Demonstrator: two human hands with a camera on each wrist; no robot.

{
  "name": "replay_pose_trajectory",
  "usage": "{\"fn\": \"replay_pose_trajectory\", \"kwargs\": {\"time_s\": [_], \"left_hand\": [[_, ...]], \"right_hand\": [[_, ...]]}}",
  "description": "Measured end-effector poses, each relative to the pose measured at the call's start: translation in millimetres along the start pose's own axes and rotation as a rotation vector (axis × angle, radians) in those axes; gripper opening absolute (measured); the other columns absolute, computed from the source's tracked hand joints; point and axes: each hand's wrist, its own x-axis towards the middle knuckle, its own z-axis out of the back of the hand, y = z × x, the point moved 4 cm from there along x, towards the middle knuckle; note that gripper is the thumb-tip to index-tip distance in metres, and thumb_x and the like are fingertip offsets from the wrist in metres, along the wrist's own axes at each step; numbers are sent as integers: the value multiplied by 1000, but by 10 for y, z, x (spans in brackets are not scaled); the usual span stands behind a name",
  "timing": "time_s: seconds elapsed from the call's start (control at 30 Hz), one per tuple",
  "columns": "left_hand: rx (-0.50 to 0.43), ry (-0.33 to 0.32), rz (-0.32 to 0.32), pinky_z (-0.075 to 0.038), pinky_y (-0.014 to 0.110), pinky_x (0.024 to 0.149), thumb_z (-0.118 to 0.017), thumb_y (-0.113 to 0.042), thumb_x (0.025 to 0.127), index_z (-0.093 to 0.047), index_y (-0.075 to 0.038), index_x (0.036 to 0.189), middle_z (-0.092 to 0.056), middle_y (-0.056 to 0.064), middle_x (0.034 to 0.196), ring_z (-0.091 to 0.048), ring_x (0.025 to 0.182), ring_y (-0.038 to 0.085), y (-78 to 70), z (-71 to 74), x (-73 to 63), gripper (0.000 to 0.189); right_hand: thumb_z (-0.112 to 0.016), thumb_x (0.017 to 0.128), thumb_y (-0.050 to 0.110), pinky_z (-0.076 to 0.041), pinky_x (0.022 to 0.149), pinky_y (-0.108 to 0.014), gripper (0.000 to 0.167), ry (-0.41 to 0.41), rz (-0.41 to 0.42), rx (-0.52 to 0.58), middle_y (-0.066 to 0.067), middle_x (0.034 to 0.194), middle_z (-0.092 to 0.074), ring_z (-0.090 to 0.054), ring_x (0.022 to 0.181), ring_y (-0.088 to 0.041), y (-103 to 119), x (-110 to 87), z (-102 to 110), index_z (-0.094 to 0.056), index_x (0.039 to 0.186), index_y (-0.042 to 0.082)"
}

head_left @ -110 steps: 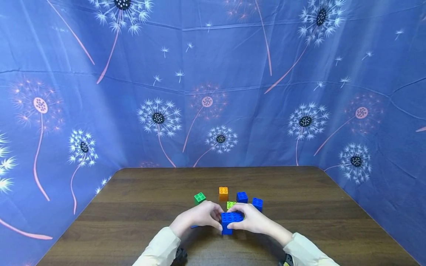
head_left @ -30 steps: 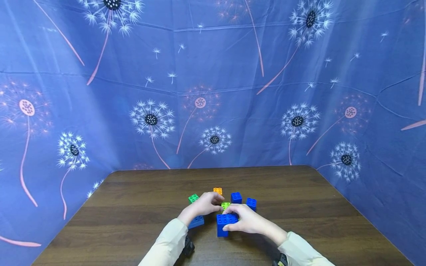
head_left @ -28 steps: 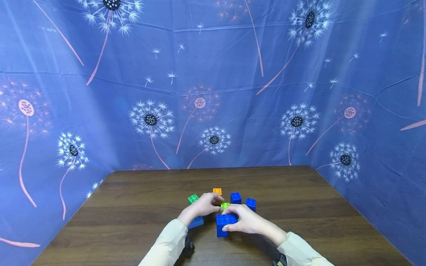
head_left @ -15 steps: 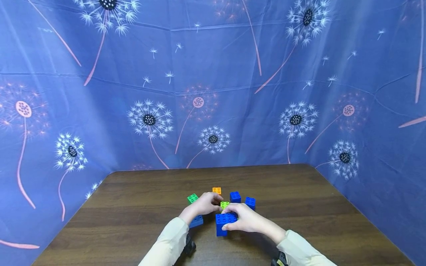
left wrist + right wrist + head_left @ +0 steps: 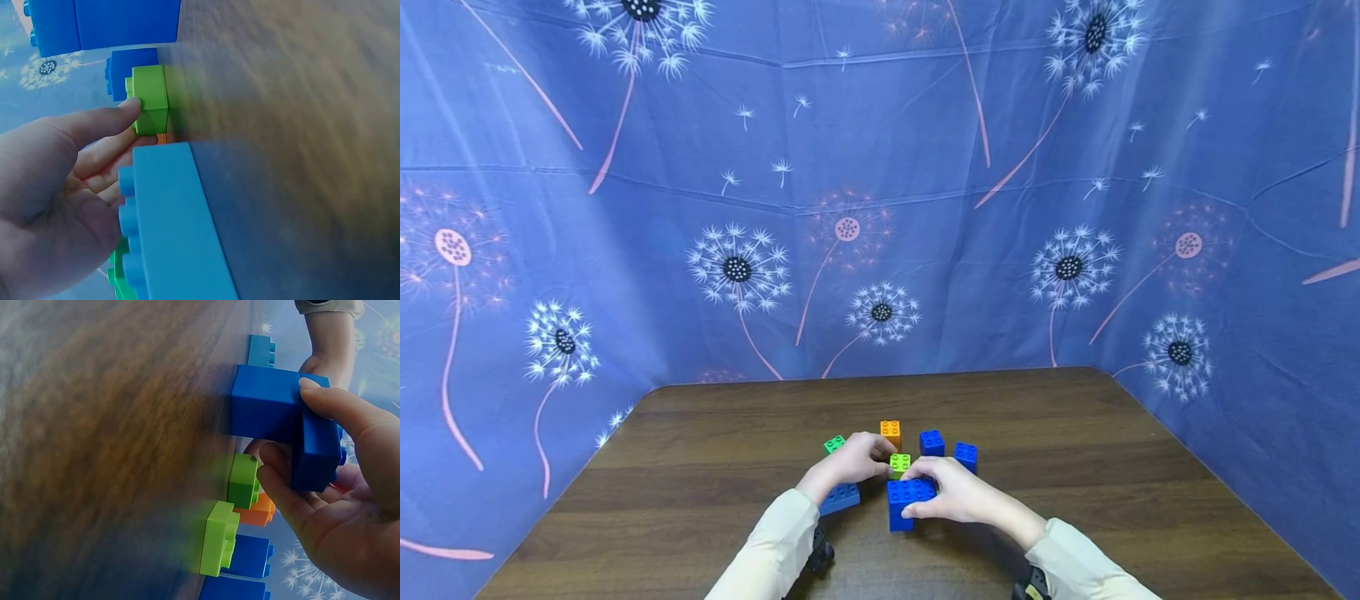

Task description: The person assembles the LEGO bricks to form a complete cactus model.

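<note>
My left hand [image 5: 853, 460] pinches a small lime green brick [image 5: 899, 466] between thumb and fingers; the thumb lies on its side in the left wrist view, where the brick [image 5: 150, 100] stands on the table. My right hand [image 5: 958, 492] grips a joined pair of dark blue bricks [image 5: 901, 504], a long one atop a block. In the right wrist view the thumb presses the upper brick [image 5: 315, 450] and the fingers curl behind it. A lighter blue long brick [image 5: 175, 225] lies beside the left hand, partly under the wrist in the head view.
An orange brick [image 5: 890, 432], a green brick [image 5: 834, 444] and two dark blue bricks [image 5: 932, 443] stand beyond the hands on the wooden table [image 5: 715, 450]. Another lime brick [image 5: 219, 537] sits near the right hand. A dandelion-patterned cloth [image 5: 955, 275] hangs behind.
The left hand has left the blue pair, reached the lime green brick, and drawn it slightly left towards the front. The right hand keeps its hold on the blue pair, almost still.
</note>
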Motion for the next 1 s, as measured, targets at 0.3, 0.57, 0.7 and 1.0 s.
{"fn": "replay_pose_trajectory", "kwargs": {"time_s": [0.3, 0.57, 0.7, 1.0], "left_hand": [[-12, -14, 11, -53, 39, 83, -70, -7, 82, -63, 3, 110, -67, 15, 104, -64, 94, 26, 34, 22, -16, 30], [38, -30, -12, -53, 36, 81, -76, -11, 77, -64, 3, 108, -68, 15, 99, -65, 89, 24, 26, -2, 5, 36], [30, -50, -15, -54, 34, 77, -78, -10, 74, -67, 3, 101, -70, 14, 92, -66, 84, 24, 26, 1, -2, 32], [0, -61, -10, -54, 34, 78, -78, -9, 75, -66, 2, 99, -69, 12, 92, -65, 84, 22, 38, 22, -4, 29]], "right_hand": [[-73, 79, 37, -49, 77, -22, 38, 2, 5, 19, 2, 100, -67, -59, 88, -5, 9, 10, 11, -65, 105, 11], [-74, 78, 37, -50, 76, -22, 38, -3, 5, 19, 2, 98, -67, -59, 87, -4, 17, 19, -4, -65, 104, 10], [-74, 79, 36, -50, 77, -23, 38, -9, 14, 28, 2, 99, -67, -59, 88, -5, 10, 12, -22, -64, 104, 10], [-72, 79, 39, -49, 78, -22, 37, -4, -16, 58, 3, 100, -68, -60, 87, -1, -35, 8, -45, -64, 105, 13]]}}
